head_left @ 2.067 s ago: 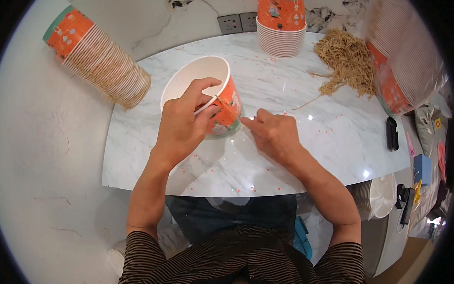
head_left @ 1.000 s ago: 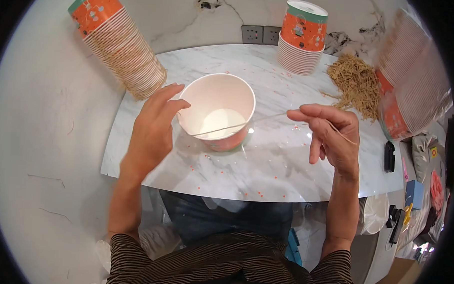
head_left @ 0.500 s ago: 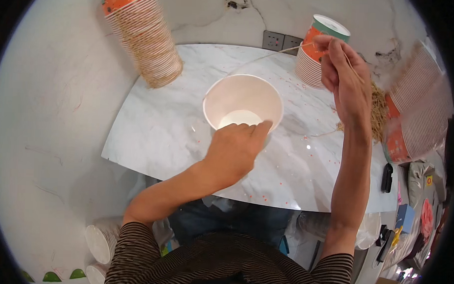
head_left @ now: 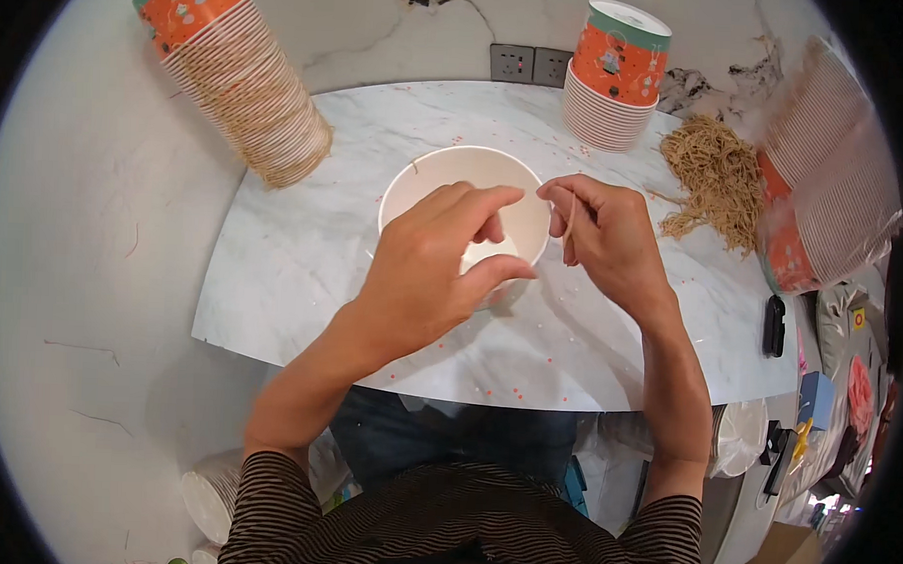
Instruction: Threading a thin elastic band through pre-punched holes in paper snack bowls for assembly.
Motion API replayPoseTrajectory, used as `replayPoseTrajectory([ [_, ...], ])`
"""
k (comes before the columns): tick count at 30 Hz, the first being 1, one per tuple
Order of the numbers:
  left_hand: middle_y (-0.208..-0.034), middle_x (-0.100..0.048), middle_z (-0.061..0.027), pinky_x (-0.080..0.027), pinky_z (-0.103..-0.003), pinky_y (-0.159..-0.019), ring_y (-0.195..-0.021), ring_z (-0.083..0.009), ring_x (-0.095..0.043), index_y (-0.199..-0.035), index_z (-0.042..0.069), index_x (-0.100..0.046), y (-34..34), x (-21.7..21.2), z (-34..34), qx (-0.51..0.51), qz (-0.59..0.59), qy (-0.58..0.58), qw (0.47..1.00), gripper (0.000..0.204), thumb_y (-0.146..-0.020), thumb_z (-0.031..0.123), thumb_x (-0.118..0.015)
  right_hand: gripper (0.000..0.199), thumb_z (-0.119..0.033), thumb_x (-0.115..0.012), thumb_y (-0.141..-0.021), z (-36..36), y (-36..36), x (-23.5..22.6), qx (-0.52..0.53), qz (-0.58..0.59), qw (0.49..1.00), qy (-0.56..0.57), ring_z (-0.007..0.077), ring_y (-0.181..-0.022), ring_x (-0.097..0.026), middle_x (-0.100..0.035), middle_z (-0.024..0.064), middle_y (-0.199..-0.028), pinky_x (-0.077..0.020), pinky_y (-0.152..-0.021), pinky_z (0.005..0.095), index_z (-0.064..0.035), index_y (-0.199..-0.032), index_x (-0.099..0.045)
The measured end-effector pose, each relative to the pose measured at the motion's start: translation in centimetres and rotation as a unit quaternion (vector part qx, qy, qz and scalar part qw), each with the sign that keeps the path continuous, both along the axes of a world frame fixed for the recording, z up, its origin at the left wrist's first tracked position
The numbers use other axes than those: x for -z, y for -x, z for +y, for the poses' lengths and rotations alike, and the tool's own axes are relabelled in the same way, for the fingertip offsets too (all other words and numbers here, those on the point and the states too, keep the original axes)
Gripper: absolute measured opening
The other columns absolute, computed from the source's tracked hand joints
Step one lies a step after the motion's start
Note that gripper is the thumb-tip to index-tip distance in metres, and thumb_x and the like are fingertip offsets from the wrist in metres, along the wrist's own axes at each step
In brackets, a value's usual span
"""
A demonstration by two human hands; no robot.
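Observation:
A large white paper bucket (head_left: pixel 475 167) stands on the table with its open top facing me. My left hand (head_left: pixel 408 256) hovers over the bucket's left and near side, thumb and fingers spread apart with nothing between them. Close to the bucket's right rim, my right hand (head_left: pixel 614 233) is closed in a pinch on a piece of brown twine (head_left: pixel 571 219), which hangs by its fingers. A short bit of twine (head_left: pixel 415 166) shows at the rim's far left. Whether the two bits join around the bucket is hidden.
At the back left leans a tall stack of buckets (head_left: pixel 249 86) wound with twine. Another stack (head_left: pixel 618 69) stands at the back right, beside a heap of loose twine (head_left: pixel 714 182). Plastic-wrapped buckets (head_left: pixel 823 176) and a small black object (head_left: pixel 774 326) are at the right edge.
My right hand has come down and leftward to the bucket's rim, still pinching the twine. My left hand has left the near rim and opened above the bucket.

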State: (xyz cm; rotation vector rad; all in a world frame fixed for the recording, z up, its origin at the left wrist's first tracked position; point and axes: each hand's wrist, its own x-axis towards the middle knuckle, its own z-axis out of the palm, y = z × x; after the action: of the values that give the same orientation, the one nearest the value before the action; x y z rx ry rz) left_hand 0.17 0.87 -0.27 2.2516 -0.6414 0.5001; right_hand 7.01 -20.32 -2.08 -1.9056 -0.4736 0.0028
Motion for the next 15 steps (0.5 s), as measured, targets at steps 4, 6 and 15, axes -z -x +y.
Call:
replayPoseTrajectory([
  [4,-0.089,-0.069,-0.0067,-0.053,-0.030,-0.071,-0.078,-0.0162,-0.064,-0.124,0.002,-0.068,-1.4,-0.1,-2.4,0.007,-0.009,0.049,0.999,0.048,-0.080,0.010,-0.086,0.018,-0.010,-0.060,-0.099,-0.3,0.8,0.2,0.020,-0.103,0.993,0.061,0.0369,-0.064,-0.068,-0.069,0.0215,-0.073,-0.0522,-0.064,0.0431,0.0036,-0.098,-0.073],
  [6,-0.088,-0.070,-0.0069,-0.053,-0.029,-0.070,-0.077,-0.0153,-0.065,-0.122,0.002,-0.069,-1.8,0.3,-3.0,-0.008,-0.004,0.037,0.999,0.045,-0.080,0.010,-0.086,0.017,-0.010,-0.061,-0.098,-0.5,1.0,0.3,0.021,-0.132,0.987,0.091,0.0405,-0.069,-0.068,-0.069,0.0230,-0.077,-0.0522,-0.064,0.0436,0.0029,-0.097,-0.073],
  [15,-0.084,-0.077,-0.0093,-0.054,-0.028,-0.067,-0.070,-0.0135,-0.068,-0.101,-0.001,-0.077,-2.2,0.1,-3.3,-0.022,0.138,0.028,0.990,0.018,-0.087,0.011,-0.077,0.015,-0.007,-0.062,-0.096,-1.0,1.5,0.4,0.031,-0.171,0.983,0.054,0.0410,-0.075,-0.069,-0.070,0.0224,-0.080,-0.0527,-0.066,0.0451,0.0017,-0.100,-0.073],
])
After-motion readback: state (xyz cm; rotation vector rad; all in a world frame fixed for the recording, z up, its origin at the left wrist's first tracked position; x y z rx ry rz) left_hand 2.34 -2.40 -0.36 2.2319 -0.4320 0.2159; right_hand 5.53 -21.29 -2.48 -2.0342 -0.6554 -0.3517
